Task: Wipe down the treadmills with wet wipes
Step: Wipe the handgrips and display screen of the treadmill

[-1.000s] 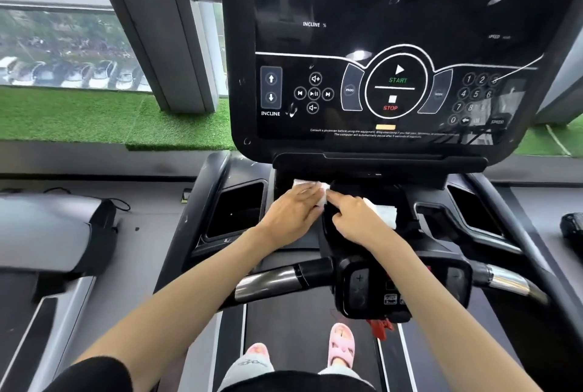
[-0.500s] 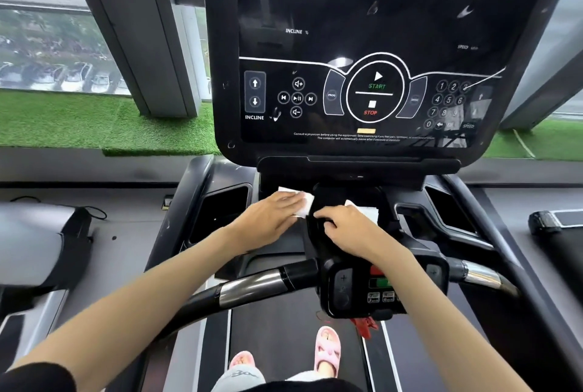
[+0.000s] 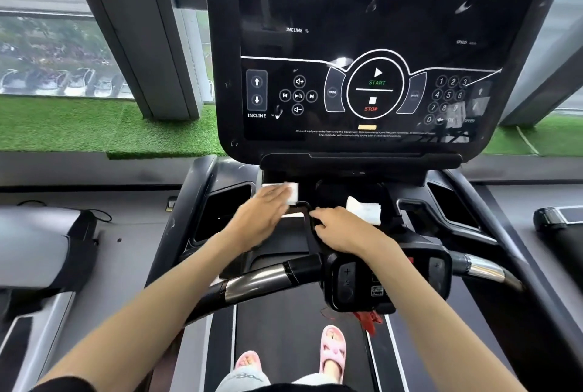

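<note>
Looking down from the head view at a black treadmill under a big dark console. Pressing a white wet wipe flat onto the far left of the ledge just below the console with the left hand, keeping its fingers straight and together, open on top of the sheet, blurring slightly there. Curling the fingers of the right hand round the edge of the black centre grip, just right of the left hand. Showing a second wipe just beyond those knuckles, on the right of the ledge, without revealing whether touching or pinching it. Risking, by judgement, several slips: dragging the left wipe off the ledge into the cup recess through too wide a sweep; knocking the second wipe down toward the belt; brushing the console's touch buttons while standing on that belt in pink slippers; skipping the streaks and droplets dotting the screen. Appearing as thin, folded, bright white sheets against the black plastic, presumably damp and limp, rumpling a little along the second one's near edge.
</note>
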`<state>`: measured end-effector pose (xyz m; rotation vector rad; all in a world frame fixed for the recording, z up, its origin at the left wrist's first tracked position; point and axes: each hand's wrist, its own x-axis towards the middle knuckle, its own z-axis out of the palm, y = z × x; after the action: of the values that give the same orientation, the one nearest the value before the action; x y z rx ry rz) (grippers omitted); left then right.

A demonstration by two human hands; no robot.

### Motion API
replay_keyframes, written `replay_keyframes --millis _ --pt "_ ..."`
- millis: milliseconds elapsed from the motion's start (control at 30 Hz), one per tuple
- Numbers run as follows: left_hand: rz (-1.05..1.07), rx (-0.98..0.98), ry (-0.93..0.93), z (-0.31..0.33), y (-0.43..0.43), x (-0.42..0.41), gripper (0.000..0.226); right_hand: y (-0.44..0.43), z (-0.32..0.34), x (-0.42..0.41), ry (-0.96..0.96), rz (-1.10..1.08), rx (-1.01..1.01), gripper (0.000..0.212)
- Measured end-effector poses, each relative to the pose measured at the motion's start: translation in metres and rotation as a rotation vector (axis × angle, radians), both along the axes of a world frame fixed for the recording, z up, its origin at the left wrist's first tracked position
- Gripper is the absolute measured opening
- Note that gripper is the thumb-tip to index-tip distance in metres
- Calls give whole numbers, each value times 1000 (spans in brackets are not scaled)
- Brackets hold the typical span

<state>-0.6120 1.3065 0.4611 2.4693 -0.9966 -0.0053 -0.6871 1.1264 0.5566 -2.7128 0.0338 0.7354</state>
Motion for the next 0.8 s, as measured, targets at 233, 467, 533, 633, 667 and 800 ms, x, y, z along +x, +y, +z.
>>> replay_keyframes --millis 233,467,533,633,667,800 --pt "-26 4 -9 -6 36 -22 59 6 -1 -3 -14 84 -28 46" --pt "39 -99 139 -6 43 -27 70 16 -4 1 -33 83 -134 35" --pt "-11 -111 174 -9 57 -49 75 25 -8 3 -54 93 -147 33" --pt "16 -85 196 -4 54 -44 73 47 -13 6 -57 123 -90 40" --pt "62 -69 204 -3 47 -34 64 54 -15 7 -52 138 -76 42" --pt "231 -103 341 -2 24 -4 47 71 -19 11 -55 164 -60 38"
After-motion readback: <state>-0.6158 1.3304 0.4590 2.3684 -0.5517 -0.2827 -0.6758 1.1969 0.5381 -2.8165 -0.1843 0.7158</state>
